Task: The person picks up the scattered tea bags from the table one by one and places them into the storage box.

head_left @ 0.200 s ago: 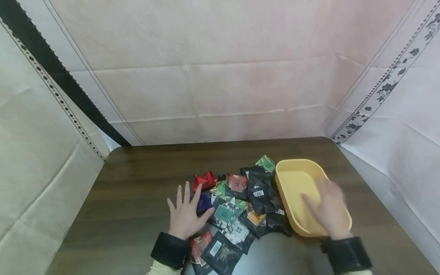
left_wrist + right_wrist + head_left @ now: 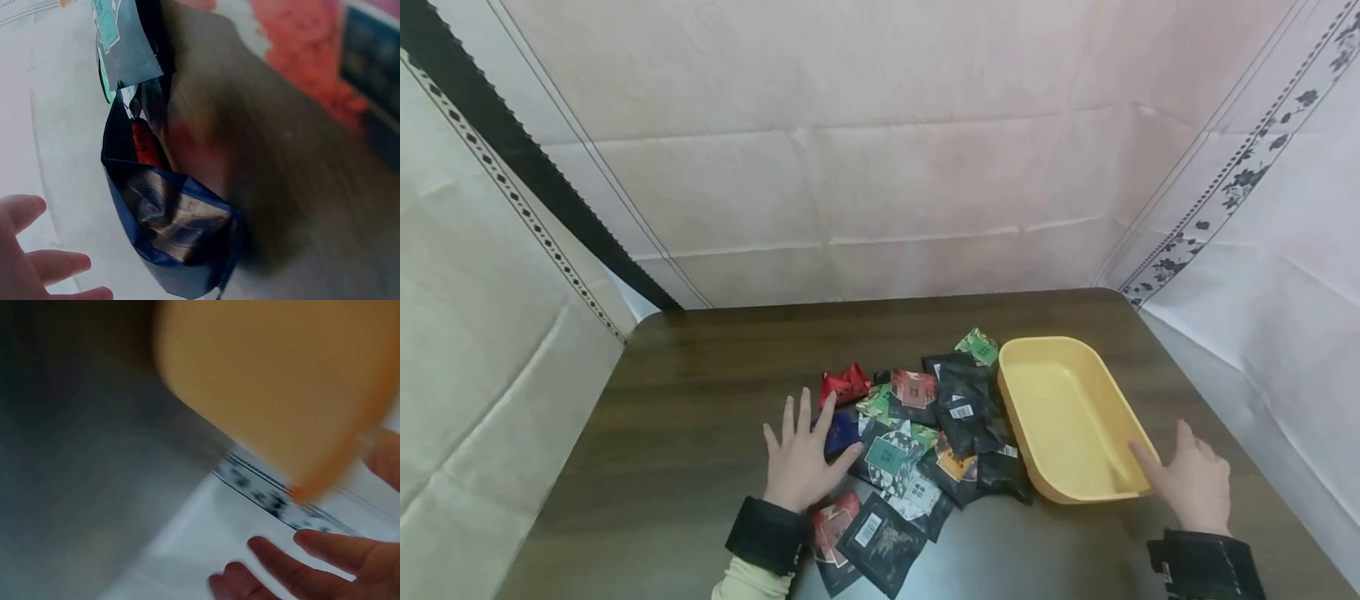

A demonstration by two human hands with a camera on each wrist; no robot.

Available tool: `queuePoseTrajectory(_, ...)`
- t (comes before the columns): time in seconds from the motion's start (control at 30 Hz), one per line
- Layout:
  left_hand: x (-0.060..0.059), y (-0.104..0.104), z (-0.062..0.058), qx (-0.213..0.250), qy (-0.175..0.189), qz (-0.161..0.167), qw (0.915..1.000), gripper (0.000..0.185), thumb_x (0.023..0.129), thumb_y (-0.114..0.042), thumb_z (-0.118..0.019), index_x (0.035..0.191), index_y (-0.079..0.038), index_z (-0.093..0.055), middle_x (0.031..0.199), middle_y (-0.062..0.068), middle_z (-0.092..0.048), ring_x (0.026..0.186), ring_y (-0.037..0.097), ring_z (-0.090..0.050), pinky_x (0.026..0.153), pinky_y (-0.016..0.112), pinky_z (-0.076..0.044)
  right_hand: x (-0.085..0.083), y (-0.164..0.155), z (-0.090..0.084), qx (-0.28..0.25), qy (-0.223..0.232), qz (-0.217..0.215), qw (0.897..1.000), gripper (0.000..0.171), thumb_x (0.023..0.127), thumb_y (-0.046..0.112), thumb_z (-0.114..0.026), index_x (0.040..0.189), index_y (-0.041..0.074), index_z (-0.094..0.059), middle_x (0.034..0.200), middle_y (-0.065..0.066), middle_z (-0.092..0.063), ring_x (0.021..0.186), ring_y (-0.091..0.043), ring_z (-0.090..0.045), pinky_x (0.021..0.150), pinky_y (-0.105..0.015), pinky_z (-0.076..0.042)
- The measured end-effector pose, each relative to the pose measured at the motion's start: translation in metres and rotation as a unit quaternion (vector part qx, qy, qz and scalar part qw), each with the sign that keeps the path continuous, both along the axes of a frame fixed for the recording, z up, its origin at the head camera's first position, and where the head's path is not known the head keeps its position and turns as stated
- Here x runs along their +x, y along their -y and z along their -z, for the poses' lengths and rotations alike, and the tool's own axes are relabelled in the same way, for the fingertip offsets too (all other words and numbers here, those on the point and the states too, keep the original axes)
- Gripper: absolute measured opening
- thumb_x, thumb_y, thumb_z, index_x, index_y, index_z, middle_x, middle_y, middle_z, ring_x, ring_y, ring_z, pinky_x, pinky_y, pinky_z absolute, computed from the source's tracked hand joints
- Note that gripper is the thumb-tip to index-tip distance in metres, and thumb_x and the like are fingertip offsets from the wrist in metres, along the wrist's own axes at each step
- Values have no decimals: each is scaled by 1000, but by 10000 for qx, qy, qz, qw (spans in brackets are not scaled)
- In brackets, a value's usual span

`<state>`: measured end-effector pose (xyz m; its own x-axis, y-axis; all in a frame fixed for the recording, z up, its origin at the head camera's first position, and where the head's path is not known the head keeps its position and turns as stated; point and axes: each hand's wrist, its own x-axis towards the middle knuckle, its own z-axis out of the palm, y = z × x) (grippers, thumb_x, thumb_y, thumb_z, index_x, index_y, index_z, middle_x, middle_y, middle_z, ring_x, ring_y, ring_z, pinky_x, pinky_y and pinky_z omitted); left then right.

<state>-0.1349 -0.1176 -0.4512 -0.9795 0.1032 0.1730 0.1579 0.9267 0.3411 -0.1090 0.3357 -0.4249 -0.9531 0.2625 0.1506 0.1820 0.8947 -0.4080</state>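
A dark wooden table [image 2: 700, 392] with a rounded far edge fills the lower part of the head view, its grain running left to right and its near edge catching a grey sheen. Pale creased sheeting [image 2: 865, 158] hangs behind it as a backdrop; on the left a cream panel carries a black band with a dotted border [image 2: 512, 150], and on the right a white cloth bears a dark floral strip [image 2: 1232, 192]. A heap of small foil packets [image 2: 917, 442], black, green, red and blue, lies at the middle of the table, just left of a yellow plastic tray [image 2: 1060, 408] that stands with its long side angled away. The left hand [image 2: 801, 462] lies flat on the table with fingers spread and straight, gripping nothing, its fingertips touching a dark blue packet [image 2: 841, 429] at the heap's left edge; the left wrist view shows that blue packet [image 2: 175, 231] close up beside the fingers [image 2: 37, 269]. The right hand [image 2: 1191, 483] rests at the tray's near right corner, fingers loosely extended, the thumb against the rim, holding nothing. Black cuffs [image 2: 767, 533] cover both wrists. The right wrist view is blurred, showing the tray's [image 2: 269, 387] yellow underside above the fingers [image 2: 325, 562].
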Motion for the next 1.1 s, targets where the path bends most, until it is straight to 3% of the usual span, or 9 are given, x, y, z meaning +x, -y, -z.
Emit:
queuePoseTrajectory(0.07,-1,1,0,46,1,24,10000,82,79,-59,-55,144,-19,-27,146,21,-20,133,42,-14,95,69,-11,2,-8,8,-333,450,179,9983,71,90,38,-49,127,-19,-31,116,-44,-40,99,-58,-39,84,-61,-30)
queuePoseTrajectory(0.13,-5,3,-1,39,-59,92,9999,80,78,-55,-58,142,-15,-33,143,21,-28,131,42,-20,95,67,-15,0,-10,14,-750,605,355,9947,62,91,33,-47,128,-16,-35,117,-41,-43,100,-57,-41,82,-60,-33)
queuePoseTrajectory(0.3,-21,7,-4,-34,-298,503,9983,69,75,-47,-66,129,-7,-49,127,19,-47,118,36,-40,95,57,-31,-1,-7,23,-1774,339,808,9802,45,88,11,-38,128,-10,-42,121,-37,-44,103,-48,-43,84,-55,-34)
queuePoseTrajectory(0.47,-30,5,1,-356,44,926,9951,64,75,-47,-67,125,-11,-51,118,14,-49,104,32,-48,86,50,-42,1,-6,26,-2362,445,684,9683,46,87,3,-34,130,-12,-37,122,-36,-43,101,-41,-45,79,-46,-36)
queuePoseTrajectory(0.7,-31,3,13,-816,605,1295,9864,53,77,-41,-69,119,-13,-53,105,12,-49,90,28,-50,72,45,-47,6,-1,33,-2316,548,550,9697,47,83,-1,-32,127,-13,-38,120,-38,-43,101,-44,-45,81,-52,-35)
queuePoseTrajectory(0.87,-35,0,12,-817,778,1290,9852,42,79,-26,-69,115,-10,-55,102,13,-51,88,27,-53,70,44,-49,7,2,36,-2216,232,581,9731,42,80,-3,-37,121,-14,-43,108,-35,-51,88,-39,-50,69,-39,-39)
queuePoseTrajectory(1.0,-34,-6,6,-629,537,1220,9891,36,77,-23,-69,108,-8,-58,96,11,-55,83,24,-54,71,43,-49,5,1,35,-2183,81,633,9738,41,79,-3,-38,119,-15,-44,105,-35,-52,85,-39,-50,67,-37,-39)
queuePoseTrajectory(1.1,-31,-15,-5,-431,182,1349,9898,35,76,-22,-69,106,-6,-59,93,10,-56,79,23,-53,71,42,-50,4,1,35,-2125,5,577,9755,42,78,-2,-39,118,-15,-45,105,-35,-52,86,-40,-50,68,-39,-38)
